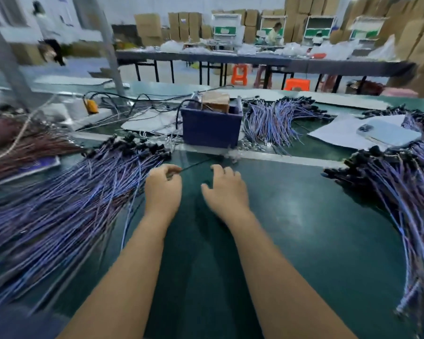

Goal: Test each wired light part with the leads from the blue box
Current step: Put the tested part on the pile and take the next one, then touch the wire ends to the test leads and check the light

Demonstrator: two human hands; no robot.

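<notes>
- Counter (pixel 291 216): dark green surface; a bare lane runs beneath and between both forearms, with open room to the right of the right hand up to the far pile.
- Left hand (pixel 162 189): fingers curled, pinching a thin dark lead (pixel 196 163) that runs ahead toward the blue box (pixel 211 128).
- Right hand (pixel 227 192): fingers loosely spread, holding nothing, just beside the left.
- Left pile of wired light parts (pixel 66 199): blue-violet wires, black heads at the far end, touching the left hand's outer side.
- Right pile of wired light parts (pixel 402 192): same make, well apart from the right hand.
- Blue box: directly ahead of both hands, open-topped, contents blurred.
</notes>
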